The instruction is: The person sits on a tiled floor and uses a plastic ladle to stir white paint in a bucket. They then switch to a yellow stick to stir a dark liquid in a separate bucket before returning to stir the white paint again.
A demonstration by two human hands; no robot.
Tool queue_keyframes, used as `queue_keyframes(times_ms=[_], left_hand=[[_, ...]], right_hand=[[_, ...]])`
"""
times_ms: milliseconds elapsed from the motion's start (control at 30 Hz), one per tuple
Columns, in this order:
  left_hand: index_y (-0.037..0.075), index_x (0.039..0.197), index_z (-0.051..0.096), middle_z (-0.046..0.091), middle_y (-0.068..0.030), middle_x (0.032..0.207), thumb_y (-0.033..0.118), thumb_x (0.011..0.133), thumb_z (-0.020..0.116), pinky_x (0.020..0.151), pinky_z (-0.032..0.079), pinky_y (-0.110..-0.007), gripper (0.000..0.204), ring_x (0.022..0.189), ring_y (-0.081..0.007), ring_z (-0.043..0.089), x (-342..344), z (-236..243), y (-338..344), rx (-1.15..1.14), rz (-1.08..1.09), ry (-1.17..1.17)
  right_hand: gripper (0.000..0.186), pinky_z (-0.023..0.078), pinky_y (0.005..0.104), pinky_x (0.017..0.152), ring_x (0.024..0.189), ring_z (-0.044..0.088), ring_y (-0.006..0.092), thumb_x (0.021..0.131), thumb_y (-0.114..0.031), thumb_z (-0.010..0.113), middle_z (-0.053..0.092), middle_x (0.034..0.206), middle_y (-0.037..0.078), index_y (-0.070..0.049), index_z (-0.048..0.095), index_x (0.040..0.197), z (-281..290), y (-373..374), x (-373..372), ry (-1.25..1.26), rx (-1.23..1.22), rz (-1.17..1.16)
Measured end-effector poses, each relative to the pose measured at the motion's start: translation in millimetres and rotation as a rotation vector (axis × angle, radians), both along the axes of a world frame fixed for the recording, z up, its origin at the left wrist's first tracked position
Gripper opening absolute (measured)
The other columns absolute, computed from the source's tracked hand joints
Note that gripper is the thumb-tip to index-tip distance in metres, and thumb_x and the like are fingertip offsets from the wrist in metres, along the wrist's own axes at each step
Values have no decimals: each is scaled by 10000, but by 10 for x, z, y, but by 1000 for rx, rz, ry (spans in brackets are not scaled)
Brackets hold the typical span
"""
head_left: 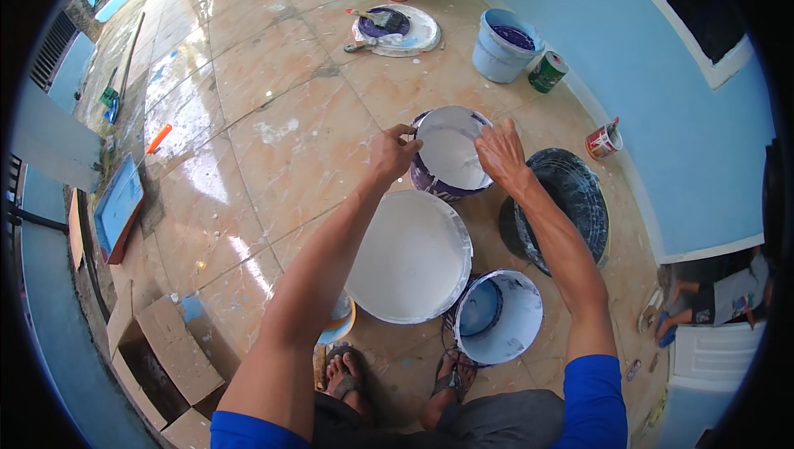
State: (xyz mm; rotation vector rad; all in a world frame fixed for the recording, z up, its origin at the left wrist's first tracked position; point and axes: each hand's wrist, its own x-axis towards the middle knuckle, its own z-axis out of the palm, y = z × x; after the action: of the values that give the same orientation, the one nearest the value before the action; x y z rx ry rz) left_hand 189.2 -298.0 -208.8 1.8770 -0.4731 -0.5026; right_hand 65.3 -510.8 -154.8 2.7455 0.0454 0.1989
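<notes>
Both arms reach forward to a purple paint bucket [423,187] with white paint inside. My left hand [394,154] pinches its left rim, thumb and fingers closed on the edge. Over the right rim, my right hand [501,154] is closed in a fist; whatever it grips is mostly hidden by the fingers. Just nearer to me stands a wide round white tub [409,255] full of smooth white paint. By my right foot, a smaller bucket [521,308] with a paint-smeared white inside has some blue at its bottom.
A black basin [571,201] sits right of the bucket. Farther off are a pale blue pail [496,56], a green can [547,73], a red-and-white can [604,141] and a lid [426,31] with brushes. A cardboard box [178,346] and a paint tray [118,209] lie left. Someone sits at the right.
</notes>
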Motion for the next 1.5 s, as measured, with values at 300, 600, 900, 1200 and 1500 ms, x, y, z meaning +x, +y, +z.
queue_keyframes(times_ms=[300,600,900,1200,1500], left_hand=[[18,1243,649,713,-159,926,202,878,723,629,555,-308,415,720,-185,694,3,-11,-17,8,5,-9],[44,1142,712,716,-153,793,231,805,751,675,535,-376,387,703,-239,686,-22,-17,-28,-45,66,-4],[18,1247,649,707,-159,924,194,880,718,628,549,-304,413,726,-188,690,-5,10,-3,2,-2,21],[45,1150,710,720,-151,820,227,816,733,672,533,-364,381,714,-233,690,-18,-39,-36,-59,69,30],[-8,1242,643,713,-161,909,180,889,701,621,541,-301,404,706,-181,686,1,27,-3,21,-12,-24]], right_hand=[[121,406,471,900,922,651,294,753,-156,745,661,871,122,-63,706,821,-106,-39,216,-112,137,5],[171,420,468,879,864,670,306,710,-207,785,677,849,133,-62,717,771,75,138,0,122,307,69],[163,411,447,872,839,678,283,823,-111,600,701,836,124,-95,759,790,71,-86,36,72,27,3],[93,417,448,874,905,655,281,788,-144,690,663,869,126,-60,718,816,-107,-16,143,-130,136,9],[88,438,467,843,858,676,311,722,-139,712,678,826,153,-56,734,745,162,139,-95,168,283,110]])
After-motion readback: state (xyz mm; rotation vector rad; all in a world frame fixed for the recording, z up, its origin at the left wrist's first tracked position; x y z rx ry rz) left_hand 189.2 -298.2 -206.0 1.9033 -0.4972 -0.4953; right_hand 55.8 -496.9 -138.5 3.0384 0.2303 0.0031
